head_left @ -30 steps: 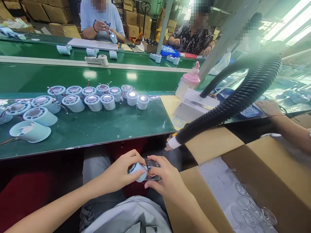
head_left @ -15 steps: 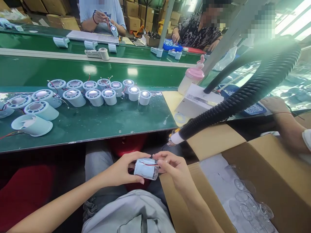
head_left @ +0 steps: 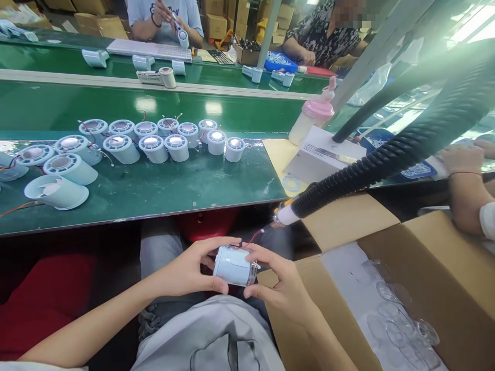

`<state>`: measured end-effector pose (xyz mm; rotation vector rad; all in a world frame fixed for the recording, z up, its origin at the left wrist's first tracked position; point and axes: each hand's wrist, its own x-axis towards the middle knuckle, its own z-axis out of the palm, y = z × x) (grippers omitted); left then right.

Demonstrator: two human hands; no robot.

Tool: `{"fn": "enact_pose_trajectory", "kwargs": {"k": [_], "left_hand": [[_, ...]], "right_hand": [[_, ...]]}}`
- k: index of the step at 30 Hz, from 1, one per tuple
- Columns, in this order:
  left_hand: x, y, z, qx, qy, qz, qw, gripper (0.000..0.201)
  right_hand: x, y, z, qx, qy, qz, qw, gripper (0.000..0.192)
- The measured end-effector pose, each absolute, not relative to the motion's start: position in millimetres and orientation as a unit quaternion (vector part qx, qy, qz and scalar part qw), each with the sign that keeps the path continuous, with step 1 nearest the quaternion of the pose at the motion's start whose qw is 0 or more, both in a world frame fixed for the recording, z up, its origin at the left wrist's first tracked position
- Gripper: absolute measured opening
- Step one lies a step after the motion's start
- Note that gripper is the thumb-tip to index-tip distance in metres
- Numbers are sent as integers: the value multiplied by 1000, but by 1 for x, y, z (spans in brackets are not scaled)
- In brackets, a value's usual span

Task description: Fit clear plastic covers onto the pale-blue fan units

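A light blue cylindrical fan housing [head_left: 232, 267] lies sideways above my lap, with a clear plastic cap [head_left: 252, 274] on its right end. My left hand [head_left: 191, 268] wraps round the housing's left end, thumb below and fingers over the top. At the capped end, my right hand [head_left: 282, 281] holds it between thumb and fingers. A thin red wire [head_left: 254, 237] with a small white connector sticks up behind the housing. Just above it hangs the white tip [head_left: 285, 215] of a black corrugated hose.
Several similar housings [head_left: 119, 148] with wires stand on the green bench [head_left: 201, 190]. An open carton [head_left: 417, 278] at the right holds clear plastic caps [head_left: 394, 322]. A pink-topped bottle [head_left: 309, 121] and a white box [head_left: 325, 154] sit by the black hose [head_left: 359, 170]. Other people work across the bench and at the right.
The wire that lay across the housing's near side now rises behind it. My right hand has gone from a pinch at the cap to a wider grip. The view has shifted slightly.
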<state>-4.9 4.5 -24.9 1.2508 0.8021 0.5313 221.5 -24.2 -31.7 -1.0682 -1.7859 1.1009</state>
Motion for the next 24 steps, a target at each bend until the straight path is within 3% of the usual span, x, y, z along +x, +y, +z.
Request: {"fn": "enact_pose_trajectory", "kwargs": {"k": [11,15,18,22,24], "left_hand": [[-11,1,-18,644,335,250,641,73],[-9,2,-23,590,329,251,693,75],[2,13,-35,503,321,288,749,83],[34,39,-53,402,320,351,783,83],[52,52,-59,388,316,360,788,81]], "right_hand": [[218,-25,-19,-424,-559,599,386,40],[218,-25,-23,-423,-520,638,379,38],[215,-24,-39,-414,-455,655,438,48],[212,-20,-71,-438,-361,601,562,75],[213,-16,-87,-455,-342,565,598,75]]}}
